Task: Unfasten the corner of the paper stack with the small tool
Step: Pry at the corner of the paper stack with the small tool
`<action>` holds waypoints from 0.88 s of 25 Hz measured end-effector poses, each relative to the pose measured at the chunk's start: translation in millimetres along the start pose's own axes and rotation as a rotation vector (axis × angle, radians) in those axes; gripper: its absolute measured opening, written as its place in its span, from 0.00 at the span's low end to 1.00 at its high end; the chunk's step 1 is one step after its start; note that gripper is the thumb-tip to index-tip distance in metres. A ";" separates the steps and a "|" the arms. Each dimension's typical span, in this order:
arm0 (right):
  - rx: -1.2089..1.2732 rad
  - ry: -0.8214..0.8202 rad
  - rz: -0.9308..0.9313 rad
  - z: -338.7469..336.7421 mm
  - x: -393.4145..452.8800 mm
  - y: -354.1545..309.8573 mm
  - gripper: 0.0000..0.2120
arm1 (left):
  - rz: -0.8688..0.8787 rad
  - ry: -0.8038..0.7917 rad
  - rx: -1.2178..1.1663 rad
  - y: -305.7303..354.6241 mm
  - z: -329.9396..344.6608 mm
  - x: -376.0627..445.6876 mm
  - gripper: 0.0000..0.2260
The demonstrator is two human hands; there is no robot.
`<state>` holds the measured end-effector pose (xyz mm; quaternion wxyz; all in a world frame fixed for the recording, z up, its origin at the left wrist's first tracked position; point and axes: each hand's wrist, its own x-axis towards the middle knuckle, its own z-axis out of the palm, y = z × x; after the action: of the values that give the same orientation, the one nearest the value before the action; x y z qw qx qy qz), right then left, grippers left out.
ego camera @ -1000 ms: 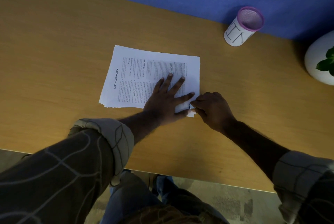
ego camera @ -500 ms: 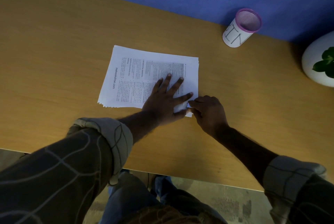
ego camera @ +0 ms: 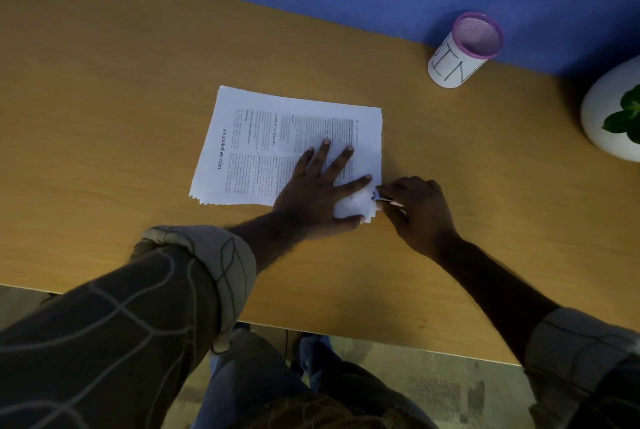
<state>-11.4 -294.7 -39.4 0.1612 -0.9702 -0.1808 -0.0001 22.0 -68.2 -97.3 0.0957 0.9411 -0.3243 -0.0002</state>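
At the near right corner of the paper stack, the right hand pinches a small tool against the sheets. The left hand lies flat, fingers spread, pressing the stack onto the desk.

— What can't you make out from here?

— The small tool: I see only a dark tip and a pale sliver at the stack's near right corner; my right hand covers the rest, so I can't tell its shape.

— And the fastening?

— Too small to tell. My left hand hides part of the paper stack there, and the fine print is blurred.

— Anything cropped?

— The white pot at the desk's far right edge is cut off by the frame.
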 end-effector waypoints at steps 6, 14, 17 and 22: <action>-0.048 -0.023 -0.053 2.2 1.2 -8.7 0.12 | 0.008 0.010 0.012 0.4 0.2 -0.9 0.30; -0.032 -0.041 -0.116 1.6 6.5 -12.4 0.11 | -0.011 -0.019 0.001 1.3 -0.6 0.5 0.30; -0.015 -0.067 -0.122 1.3 8.4 -12.2 0.11 | -0.014 -0.025 -0.003 2.0 -2.6 1.0 0.31; 0.016 -0.083 -0.168 0.9 11.0 -9.2 0.12 | -0.012 -0.041 0.004 2.2 -4.3 1.0 0.32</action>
<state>-4.4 -282.5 -36.7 0.1608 -0.9495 -0.2681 0.0282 21.8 -69.6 -92.6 0.0872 0.9430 -0.3205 -0.0195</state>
